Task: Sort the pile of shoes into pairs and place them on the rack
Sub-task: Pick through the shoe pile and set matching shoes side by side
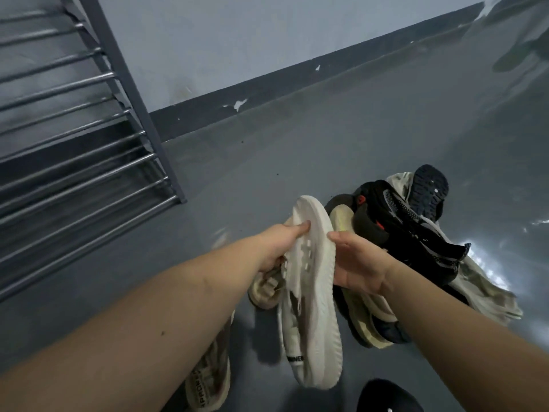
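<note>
White sole up front: a white sneaker hangs sole-out between both hands, heel end nearest, its upper turned away and mostly unseen. Left hand grips it from the left, thumb pressed on the sole's edge, the other fingers tucked behind the shoe. Right hand lies against the right edge with its thumb on the rim; its fingers are out of sight behind the shoe, so I cannot tell whether they curl round it.

Under the left forearm, a beige knit shoe lies half covered, lettering on it only partly readable. Bottom edge crops a black shoe to a rounded sliver. Right of the hands, the pile of shoes is a tangle of black, grey and cream on the floor; one dark sole stands up at the far side, and where one shoe ends and another begins is hard to say.

Grey glossy floor throws glare at right. Metal rack of bare bars stands far left against a pale wall with a chipped dark skirting.
</note>
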Demonstrator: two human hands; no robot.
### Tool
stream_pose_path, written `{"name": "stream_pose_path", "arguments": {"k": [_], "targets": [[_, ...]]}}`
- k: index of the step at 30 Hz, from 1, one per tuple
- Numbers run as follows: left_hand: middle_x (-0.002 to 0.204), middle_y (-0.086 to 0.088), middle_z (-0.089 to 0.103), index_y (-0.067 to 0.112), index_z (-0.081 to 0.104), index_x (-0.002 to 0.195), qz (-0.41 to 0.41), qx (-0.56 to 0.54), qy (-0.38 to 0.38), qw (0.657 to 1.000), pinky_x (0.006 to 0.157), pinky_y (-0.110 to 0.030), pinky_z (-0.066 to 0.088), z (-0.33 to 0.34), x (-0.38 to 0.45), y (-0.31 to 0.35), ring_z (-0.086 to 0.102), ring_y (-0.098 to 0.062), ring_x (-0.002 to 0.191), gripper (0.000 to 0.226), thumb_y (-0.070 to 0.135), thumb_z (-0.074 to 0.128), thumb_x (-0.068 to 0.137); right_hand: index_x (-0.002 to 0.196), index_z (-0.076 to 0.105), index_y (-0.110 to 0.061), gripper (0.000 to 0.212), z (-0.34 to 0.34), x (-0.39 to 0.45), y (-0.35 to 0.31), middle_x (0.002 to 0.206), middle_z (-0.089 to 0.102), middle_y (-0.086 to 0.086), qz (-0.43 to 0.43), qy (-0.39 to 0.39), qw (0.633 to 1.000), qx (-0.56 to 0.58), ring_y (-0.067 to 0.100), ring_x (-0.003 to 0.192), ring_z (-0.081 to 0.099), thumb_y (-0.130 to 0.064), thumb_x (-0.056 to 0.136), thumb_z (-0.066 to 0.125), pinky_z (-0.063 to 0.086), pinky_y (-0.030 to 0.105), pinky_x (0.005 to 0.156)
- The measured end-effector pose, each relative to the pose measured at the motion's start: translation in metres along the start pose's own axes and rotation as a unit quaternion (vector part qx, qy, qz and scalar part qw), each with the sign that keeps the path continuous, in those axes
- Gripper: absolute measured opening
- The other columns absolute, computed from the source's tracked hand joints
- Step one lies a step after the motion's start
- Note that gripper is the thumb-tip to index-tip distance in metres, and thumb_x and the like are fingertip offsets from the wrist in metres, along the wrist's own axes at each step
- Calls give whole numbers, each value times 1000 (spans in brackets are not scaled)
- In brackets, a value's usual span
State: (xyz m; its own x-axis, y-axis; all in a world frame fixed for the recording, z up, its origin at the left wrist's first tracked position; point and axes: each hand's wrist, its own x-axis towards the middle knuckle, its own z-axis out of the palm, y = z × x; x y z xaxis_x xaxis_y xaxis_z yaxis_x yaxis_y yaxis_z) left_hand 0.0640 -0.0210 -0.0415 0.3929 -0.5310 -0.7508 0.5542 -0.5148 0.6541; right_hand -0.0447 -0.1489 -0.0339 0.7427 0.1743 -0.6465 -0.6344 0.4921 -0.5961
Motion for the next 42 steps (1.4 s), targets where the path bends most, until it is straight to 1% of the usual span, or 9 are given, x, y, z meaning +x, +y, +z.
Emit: {"name": "stream_pose_path", "arguments": {"k": [6, 10, 15, 19, 23, 28, 33, 37, 42], "targets": [[69, -4, 57, 8, 58, 94, 56, -24, 64, 996, 49, -21, 51, -24, 0, 1, 58, -9, 46, 25, 32, 52, 95, 116, 65, -10, 81, -7, 1, -2, 105, 70, 10, -5, 25, 999, 24, 22, 89, 70, -37, 44, 92, 59, 33, 75], [78, -6, 61, 9, 56, 84, 72, 21, 104, 992, 63, -31, 56, -29, 4, 1, 61, -20, 66, 22, 30, 58, 92, 120, 60, -6, 49, 1, 8, 2, 97, 71, 10, -37, 131, 991, -13, 22, 83, 70, -26, 77, 71, 59, 35, 70], [80, -6, 62, 4, 58, 100, 55, 28, 119, 991, 63, -32, 58, -26, 4, 1, 65, -26, 79, 30, 31, 62, 89, 93, 65, -11, 8, 8, 16, 8, 85, 68, 10, -93, 266, 959, -43, 24, 73, 65, -18, 90, 61, 55, 43, 78], [81, -5, 61, 6, 54, 102, 28, 0, 79, 997, 72, -34, 58, -29, -10, 11, 62, -19, 72, 25, 28, 60, 90, 92, 64, -12, 8, 14, 13, 11, 88, 68, 11, -89, 270, 958, -35, 27, 78, 64, -19, 91, 60, 51, 48, 87], [104, -6, 60, 17, 52, 120, 8, 1, 13, 1000, 85, -42, 53, -40, -40, 1, 60, -25, 99, 26, 25, 49, 96, 102, 64, -10, 15, 29, 7, 7, 94, 68, 12, -96, 266, 959, -31, 29, 88, 64, -20, 91, 59, 52, 50, 92], [105, -8, 61, 13, 46, 123, 37, 28, 75, 996, 90, -45, 53, -57, -87, -17, 62, -25, 91, 30, 23, 52, 95, 112, 63, -8, 25, 81, 2, 6, 100, 68, 12, -128, 245, 957, -85, 27, 89, 64, -21, 91, 60, 52, 47, 88], [94, -3, 61, 14, 48, 118, 86, 28, 112, 990, 67, -33, 56, -66, -147, -19, 61, -16, 73, 22, 21, 48, 97, 112, 63, -7, 24, 126, -29, 7, 85, 66, 4, -139, 225, 954, -142, 17, 72, 62, -20, 93, 58, 54, 33, 62], [99, -5, 62, 12, 50, 124, 96, 20, 119, 988, 69, -33, 55, -59, -182, -32, 61, -16, 74, 30, 23, 48, 97, 112, 61, -5, 25, 152, -60, 14, 83, 63, 4, -143, 243, 944, -173, 16, 68, 61, -20, 94, 57, 54, 29, 53], [91, -1, 63, 11, 51, 127, 100, 18, 98, 990, 67, -32, 55, -41, -204, -58, 62, -15, 74, 34, 26, 47, 97, 114, 64, -5, 31, 160, -86, 44, 107, 68, 18, -112, 291, 932, -186, 30, 89, 66, -26, 93, 58, 58, 46, 77]]}}
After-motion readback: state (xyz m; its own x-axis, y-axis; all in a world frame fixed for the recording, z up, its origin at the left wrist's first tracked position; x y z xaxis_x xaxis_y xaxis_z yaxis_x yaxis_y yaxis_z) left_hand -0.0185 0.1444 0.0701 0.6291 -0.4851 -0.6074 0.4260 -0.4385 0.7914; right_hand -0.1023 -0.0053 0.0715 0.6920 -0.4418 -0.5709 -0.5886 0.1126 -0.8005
